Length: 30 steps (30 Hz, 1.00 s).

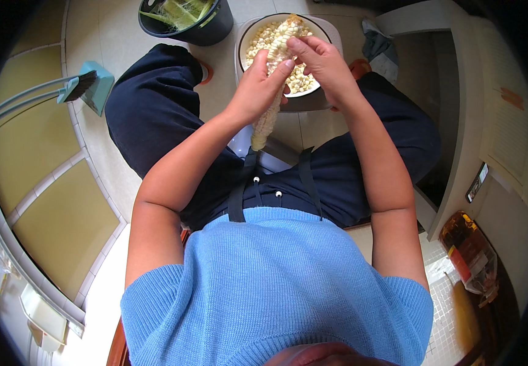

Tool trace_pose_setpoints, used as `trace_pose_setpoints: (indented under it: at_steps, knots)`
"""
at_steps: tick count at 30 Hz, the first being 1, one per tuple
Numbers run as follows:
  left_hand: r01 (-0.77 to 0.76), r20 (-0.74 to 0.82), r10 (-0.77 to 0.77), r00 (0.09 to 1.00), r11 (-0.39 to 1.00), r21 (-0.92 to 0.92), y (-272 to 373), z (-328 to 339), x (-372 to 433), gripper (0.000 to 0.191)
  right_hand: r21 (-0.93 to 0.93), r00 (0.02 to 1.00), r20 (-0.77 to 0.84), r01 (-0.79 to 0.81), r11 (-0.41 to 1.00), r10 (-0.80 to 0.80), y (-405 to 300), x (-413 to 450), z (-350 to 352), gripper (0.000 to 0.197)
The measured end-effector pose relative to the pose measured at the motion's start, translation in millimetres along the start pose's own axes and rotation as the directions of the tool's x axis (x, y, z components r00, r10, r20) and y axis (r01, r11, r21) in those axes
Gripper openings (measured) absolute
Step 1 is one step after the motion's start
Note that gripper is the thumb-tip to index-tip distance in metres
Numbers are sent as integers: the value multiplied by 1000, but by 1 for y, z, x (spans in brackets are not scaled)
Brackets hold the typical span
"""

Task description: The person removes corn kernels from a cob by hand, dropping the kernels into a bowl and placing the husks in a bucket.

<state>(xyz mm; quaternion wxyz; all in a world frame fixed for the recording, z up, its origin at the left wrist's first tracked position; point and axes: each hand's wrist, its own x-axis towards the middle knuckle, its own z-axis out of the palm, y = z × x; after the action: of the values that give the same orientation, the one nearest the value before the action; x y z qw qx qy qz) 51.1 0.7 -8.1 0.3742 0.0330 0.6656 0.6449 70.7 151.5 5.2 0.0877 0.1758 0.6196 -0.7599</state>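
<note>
My left hand point(262, 88) grips the middle of a pale corn cob point(267, 120), which slants with its lower end towards my lap. That lower stretch is stripped of kernels, while cream kernels still sit on the far end. At that far end, the thumb and fingers of my right hand point(322, 64) press against the kernel rows. Directly beneath both hands is a white bowl with a dark rim point(241, 48), holding many loose corn kernels point(304, 83). The bowl rests on a low stool point(335, 34) between my knees. My fingers hide part of the cob.
Beyond my left knee stands a dark bucket point(209, 29) with green corn husks point(179, 13). A broom point(80, 87) and a teal dustpan point(99, 84) lean at the left. Grey cloth point(378, 43) lies right of the stool. A phone point(477, 182) and an amber bottle point(460, 228) are at far right.
</note>
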Motion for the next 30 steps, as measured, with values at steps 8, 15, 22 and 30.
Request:
trace_pose_setpoints:
  at_steps: [8, 15, 22, 30]
  knots:
    - [-40, 14, 40, 999, 999, 6, -1, 0, -1, 51, 4, 998, 51, 19, 1000, -19, 5, -1, -1, 27]
    - [99, 38, -94, 995, 980, -173, 0, -2, 2, 63, 12, 995, 68, 69, 998, -70, 8, 0, -1, 29]
    - [130, 54, -121, 991, 969, -211, 7, -4, 3, 52, 17, 993, 83, 83, 996, -84, 14, 2, -1, 31]
    - [102, 76, -88, 993, 970, -219, 7, -5, 3, 42, 23, 990, 132, 42, 999, -45, 11, 5, -9, 37]
